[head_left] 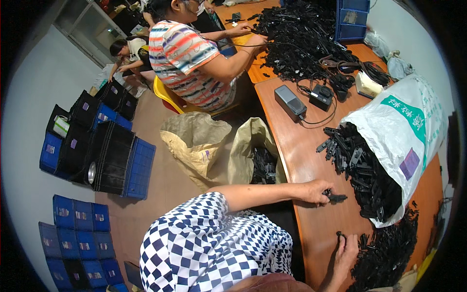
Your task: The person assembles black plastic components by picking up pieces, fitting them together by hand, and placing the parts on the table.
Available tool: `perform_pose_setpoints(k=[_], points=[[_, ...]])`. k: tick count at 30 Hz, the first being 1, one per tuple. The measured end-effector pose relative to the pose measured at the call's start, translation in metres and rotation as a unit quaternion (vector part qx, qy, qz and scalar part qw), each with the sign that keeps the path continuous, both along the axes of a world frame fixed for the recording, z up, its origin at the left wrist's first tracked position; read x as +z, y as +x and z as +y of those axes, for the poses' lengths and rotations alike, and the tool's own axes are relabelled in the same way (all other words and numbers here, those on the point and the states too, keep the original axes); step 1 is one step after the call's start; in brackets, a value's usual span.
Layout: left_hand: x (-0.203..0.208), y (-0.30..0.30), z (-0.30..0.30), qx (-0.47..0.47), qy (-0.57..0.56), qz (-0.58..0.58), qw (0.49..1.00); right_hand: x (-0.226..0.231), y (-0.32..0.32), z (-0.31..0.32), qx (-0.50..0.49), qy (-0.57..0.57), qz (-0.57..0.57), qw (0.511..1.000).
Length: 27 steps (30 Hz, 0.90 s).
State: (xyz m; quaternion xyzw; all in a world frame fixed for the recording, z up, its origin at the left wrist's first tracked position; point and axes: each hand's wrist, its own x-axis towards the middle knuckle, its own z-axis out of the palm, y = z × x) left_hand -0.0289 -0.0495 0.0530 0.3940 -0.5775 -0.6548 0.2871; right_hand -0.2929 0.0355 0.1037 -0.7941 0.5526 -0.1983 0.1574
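My left hand (315,191), reaching over the table from the checkered sleeve, is closed around a black plastic part (335,197) that sticks out past the fingers. Lower down, my right hand (347,253) rests at the table with its fingertips pinching a small dark piece (340,234). Beyond the left hand, a white woven sack (406,131) lies on its side, and black plastic parts (372,187) spill from its mouth. Beside my right hand spreads a pile of thinner black parts (389,253).
A grey box-shaped device (290,102) and a black adapter (321,96) with cables sit farther up the table (311,165). Two open sacks (194,141) stand on the floor at the table edge. A co-worker (194,63) handles a big black heap (301,39). Blue crates (80,228) stand left.
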Motion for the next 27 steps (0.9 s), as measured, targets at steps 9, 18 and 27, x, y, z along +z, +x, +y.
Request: perform_pose_setpoints(k=[9,18,27], points=[[0.006,-0.022,0.02,-0.084,-0.043,0.009,0.996,-0.026,0.047,0.004,-0.07,0.123,-0.281,0.949],[0.003,-0.021,0.013,-0.06,-0.251,-0.064,0.964,-0.025,0.061,0.0,-0.067,0.086,-0.294,0.95],[0.017,-0.026,0.013,-0.065,0.043,0.111,0.991,-0.059,0.064,-0.001,-0.123,-0.001,-0.414,0.902]])
